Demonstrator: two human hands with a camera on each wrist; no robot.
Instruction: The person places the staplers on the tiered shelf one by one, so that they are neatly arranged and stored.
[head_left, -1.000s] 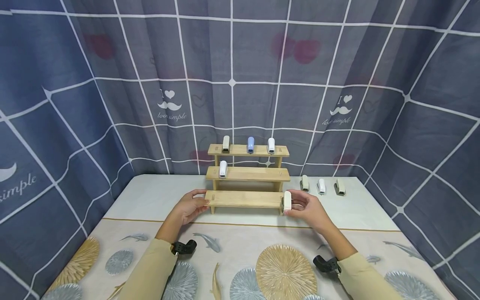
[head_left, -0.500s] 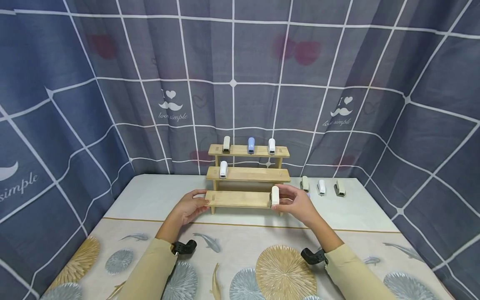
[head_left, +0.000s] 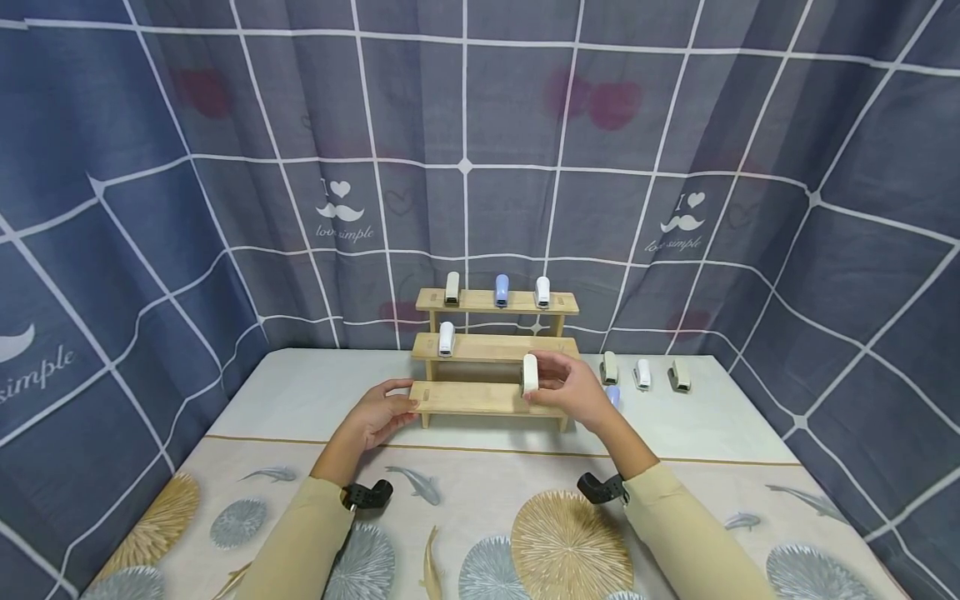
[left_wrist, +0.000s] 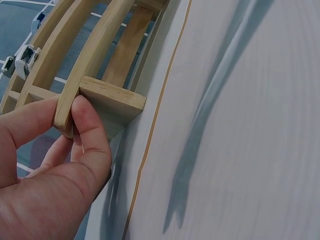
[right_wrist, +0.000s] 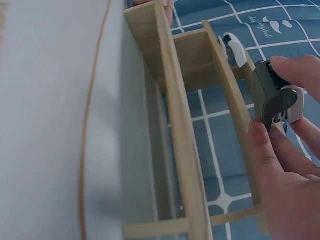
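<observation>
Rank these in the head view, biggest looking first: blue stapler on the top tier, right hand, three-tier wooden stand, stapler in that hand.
1. Three-tier wooden stand
2. Right hand
3. Held stapler
4. Blue stapler; it sits farther back, so whether it's truly smaller is unsure.

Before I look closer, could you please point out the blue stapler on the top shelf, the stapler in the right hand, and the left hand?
Blue stapler (head_left: 502, 288), head view: its blue top.
Held stapler (head_left: 529, 373), head view: its pale top.
Left hand (head_left: 381, 412), head view: middle of the hand.
</observation>
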